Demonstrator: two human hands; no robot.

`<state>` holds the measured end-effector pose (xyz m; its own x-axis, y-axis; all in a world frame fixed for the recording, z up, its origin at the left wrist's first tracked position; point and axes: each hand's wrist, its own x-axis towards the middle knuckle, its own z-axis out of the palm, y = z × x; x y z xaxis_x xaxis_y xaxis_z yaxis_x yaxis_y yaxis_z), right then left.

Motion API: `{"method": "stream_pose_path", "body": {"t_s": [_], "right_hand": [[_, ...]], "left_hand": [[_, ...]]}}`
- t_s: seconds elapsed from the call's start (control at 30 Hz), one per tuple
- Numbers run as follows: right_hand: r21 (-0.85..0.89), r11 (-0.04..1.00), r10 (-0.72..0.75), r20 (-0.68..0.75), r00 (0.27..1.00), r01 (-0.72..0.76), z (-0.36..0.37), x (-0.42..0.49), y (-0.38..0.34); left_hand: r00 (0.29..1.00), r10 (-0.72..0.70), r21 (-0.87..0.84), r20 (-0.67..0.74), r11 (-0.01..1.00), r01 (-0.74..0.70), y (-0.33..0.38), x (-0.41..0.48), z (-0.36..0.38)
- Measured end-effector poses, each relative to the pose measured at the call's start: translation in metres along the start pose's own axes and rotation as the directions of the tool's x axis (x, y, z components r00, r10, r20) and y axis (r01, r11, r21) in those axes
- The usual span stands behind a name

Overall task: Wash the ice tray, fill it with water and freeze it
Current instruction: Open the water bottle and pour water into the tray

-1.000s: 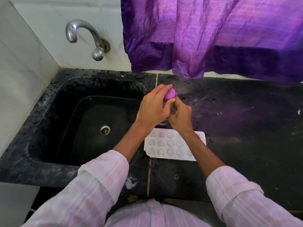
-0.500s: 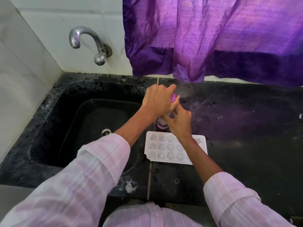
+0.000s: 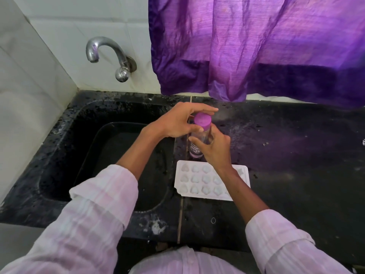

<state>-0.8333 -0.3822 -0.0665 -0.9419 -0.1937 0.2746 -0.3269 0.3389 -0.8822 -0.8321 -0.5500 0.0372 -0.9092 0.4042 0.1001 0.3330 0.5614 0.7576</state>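
The white ice tray [image 3: 199, 182] with small shaped cells lies flat on the black counter, just right of the sink. Behind it stands a clear bottle [image 3: 195, 149] with a purple cap [image 3: 202, 121]. My left hand [image 3: 177, 123] reaches over from the sink side and pinches the cap between thumb and outstretched fingers. Lower down, my right hand [image 3: 215, 149] grips the bottle's body, and its forearm crosses over the tray's right part and hides some cells.
A black sink [image 3: 110, 155] fills the left side, with a chrome tap [image 3: 110, 54] on the tiled wall above it. A purple curtain [image 3: 256, 48] hangs over the back of the black counter [image 3: 296, 155].
My left hand has loosened from a tight wrap over the cap to a lighter hold, so the cap's top now shows. The bottle stays in place behind the tray.
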Motion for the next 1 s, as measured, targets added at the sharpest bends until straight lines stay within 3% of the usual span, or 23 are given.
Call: {"method": "stream_pose_path", "body": {"t_s": [0.1,0.2,0.27,0.43,0.63,0.8,0.93,1.0], "right_hand": [[-0.035,0.999,-0.007,0.003,1.000,0.007,-0.001,0.002,-0.002],[-0.045,0.999,-0.030,-0.006,1.000,0.030,-0.001,0.002,-0.004],[-0.030,0.999,-0.031,0.001,1.000,0.031,-0.002,0.002,-0.003],[0.001,1.000,-0.025,0.022,0.999,0.025,-0.001,0.001,-0.002],[-0.025,0.999,-0.023,0.021,1.000,0.023,-0.003,0.002,-0.004],[0.004,1.000,-0.019,0.025,0.999,0.019,-0.001,0.002,-0.004],[0.005,1.000,0.003,0.024,1.000,-0.003,-0.002,0.002,-0.002],[-0.005,1.000,-0.001,0.032,1.000,0.001,-0.002,0.003,-0.002]], "left_hand": [[0.983,-0.008,0.052,-0.183,0.998,0.018,0.001,0.003,0.007],[0.955,-0.054,0.243,-0.293,0.961,0.129,0.001,0.003,0.016],[0.962,-0.089,0.224,-0.258,0.963,0.149,-0.001,-0.001,0.020],[0.986,-0.005,0.026,-0.167,1.000,0.010,-0.007,-0.016,0.012],[0.930,-0.125,0.215,-0.346,0.954,0.208,0.001,-0.010,0.029],[0.980,-0.071,-0.146,-0.188,0.988,0.044,-0.003,-0.017,0.025],[0.958,-0.093,-0.128,-0.270,0.990,0.060,-0.002,-0.015,0.022],[0.945,-0.078,-0.037,-0.318,0.997,0.069,0.002,-0.013,0.025]]}}
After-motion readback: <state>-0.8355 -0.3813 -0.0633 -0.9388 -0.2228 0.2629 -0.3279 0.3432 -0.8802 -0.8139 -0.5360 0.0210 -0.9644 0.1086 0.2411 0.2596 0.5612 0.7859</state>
